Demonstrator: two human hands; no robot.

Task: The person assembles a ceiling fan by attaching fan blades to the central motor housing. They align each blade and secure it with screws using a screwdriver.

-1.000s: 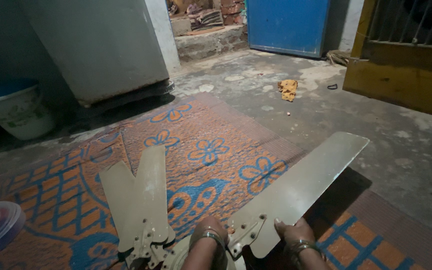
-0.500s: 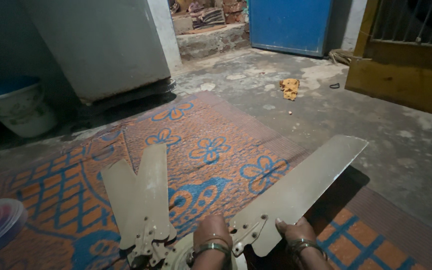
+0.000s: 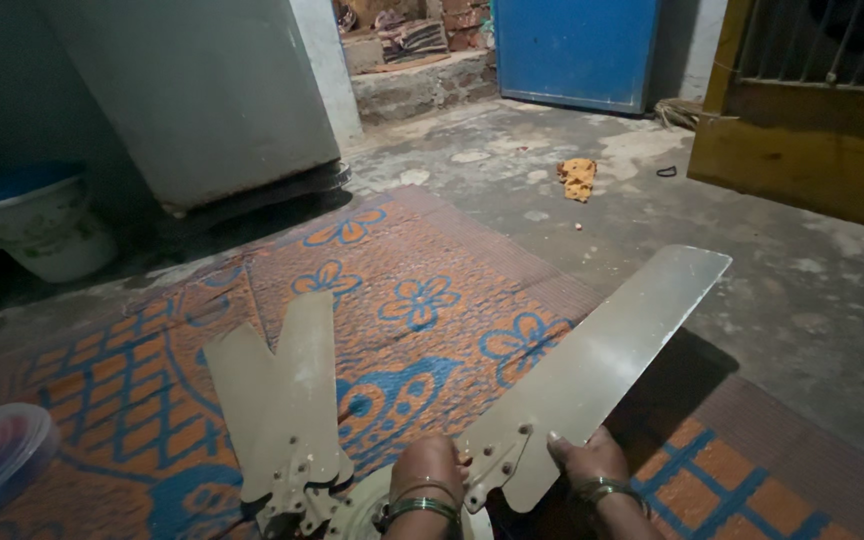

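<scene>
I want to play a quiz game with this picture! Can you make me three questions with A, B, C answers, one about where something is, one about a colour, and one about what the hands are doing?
1. Where is the white bucket?
A. At the far left, beside the mat
B. On the long blade
C. In front of the blue door

2. What colour are the flowers on the mat?
A. Yellow
B. Blue
C. White

3. What is the long fan blade doing?
A. Lying flat under the bucket
B. Leaning on the door
C. Being held at its base by both hands

Answers:
1 A, the bucket stands at the left edge near the grey wall.
2 B, blue flowers show on the orange weave.
3 C, the left hand and right hand grip its bracket end, and the tip sticks out over the floor.
</scene>
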